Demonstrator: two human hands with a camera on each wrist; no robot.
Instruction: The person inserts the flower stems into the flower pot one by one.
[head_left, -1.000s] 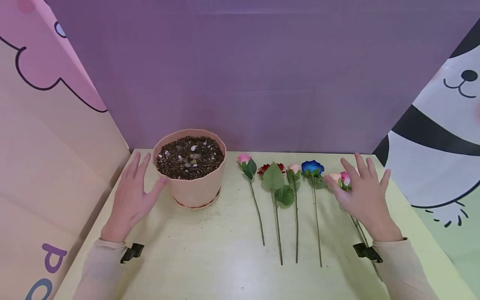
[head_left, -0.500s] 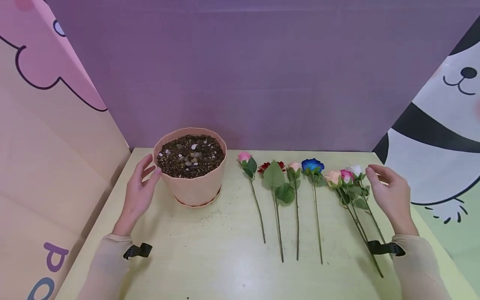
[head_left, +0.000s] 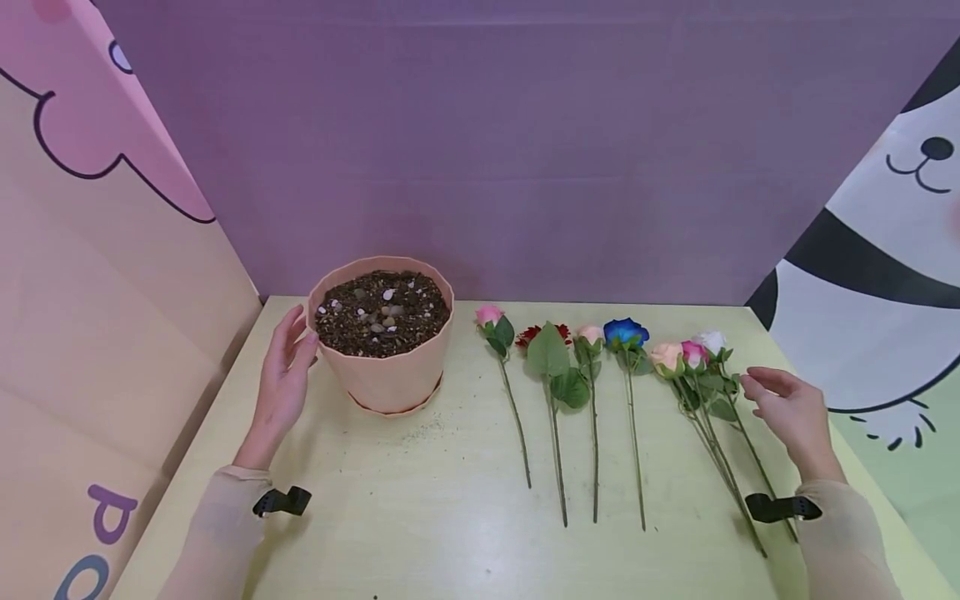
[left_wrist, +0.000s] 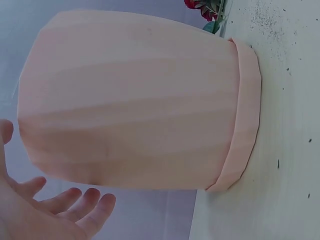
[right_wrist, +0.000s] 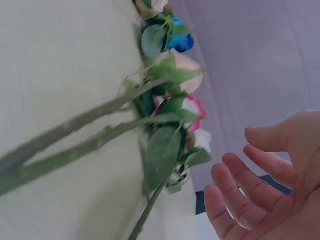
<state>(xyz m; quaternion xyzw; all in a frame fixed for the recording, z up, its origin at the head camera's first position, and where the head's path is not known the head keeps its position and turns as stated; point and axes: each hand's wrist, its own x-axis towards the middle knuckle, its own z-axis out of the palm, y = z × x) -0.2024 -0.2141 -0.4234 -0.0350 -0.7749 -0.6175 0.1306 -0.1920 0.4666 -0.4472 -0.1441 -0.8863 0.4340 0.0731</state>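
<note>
A pale pink flowerpot (head_left: 393,383) filled with dark soil (head_left: 345,329) stands at the back left on a saucer. My left hand (head_left: 281,392) is beside its left wall, fingers relaxed and holding nothing; the left wrist view shows the fingertips (left_wrist: 107,202) close to the pot, and contact is hard to judge. On the right, my right hand (head_left: 795,417) hovers with loosely bent fingers and nothing in them. Nearest to it lie a white rose (head_left: 711,341), a pink-and-white rose (head_left: 694,354) and a peach rose (head_left: 666,357), their stems towards me.
Left of those lie a blue rose (head_left: 626,332), a pale pink rose (head_left: 590,334), a red flower (head_left: 528,337) under a large leaf, and a pink rose (head_left: 489,315). Soil crumbs dot the table (head_left: 442,517). A purple backdrop (head_left: 525,167) rises behind.
My right hand has moved right from above the flowers and lowered, uncovering the white rose; its spread fingers have bent loosely. My left hand's fingers have relaxed beside the pot.
</note>
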